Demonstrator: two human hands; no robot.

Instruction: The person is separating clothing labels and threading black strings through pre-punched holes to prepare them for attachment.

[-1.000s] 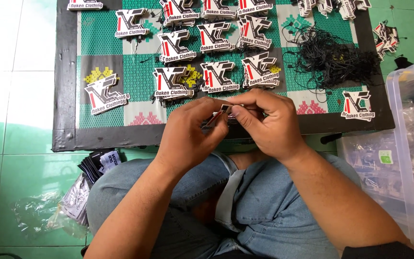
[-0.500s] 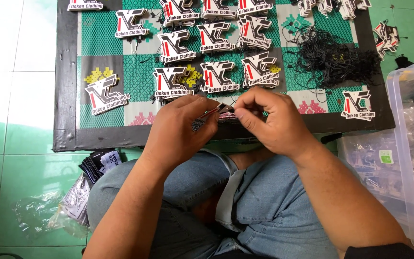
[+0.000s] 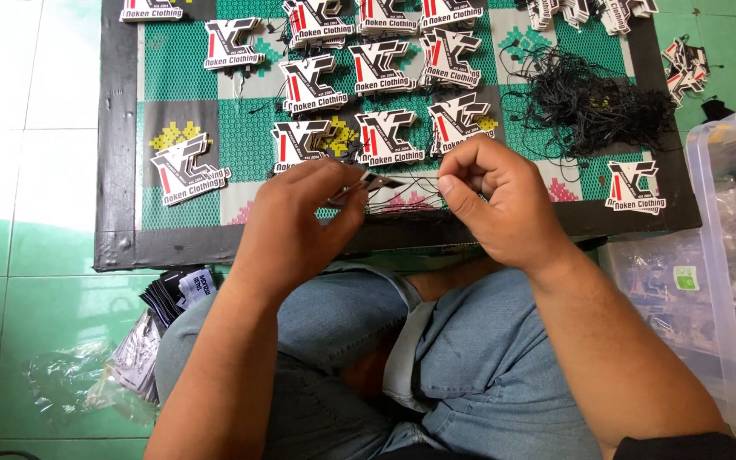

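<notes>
Black thread (image 3: pixel 402 183) runs between your two hands at the centre of the frame. Your left hand (image 3: pixel 300 217) pinches a die-cut tag (image 3: pixel 368 183), fingers clamped on its edge. Your right hand (image 3: pixel 496 200) is curled shut on the thread's other end. A second ago both hands were pressed together over the tag; now they have drawn apart, so the thread looks pulled through and taut, the stringing step likely near done. Beyond your fingers, on the green-patterned mat (image 3: pixel 181 94), lie rows of finished tags (image 3: pixel 385 72), with a heap of loose black strings (image 3: pixel 594 106) at the upper right. The tag's hole and any knot are too small to make out. The clear plastic bin (image 3: pixel 726 281) is cut off at the right edge.
</notes>
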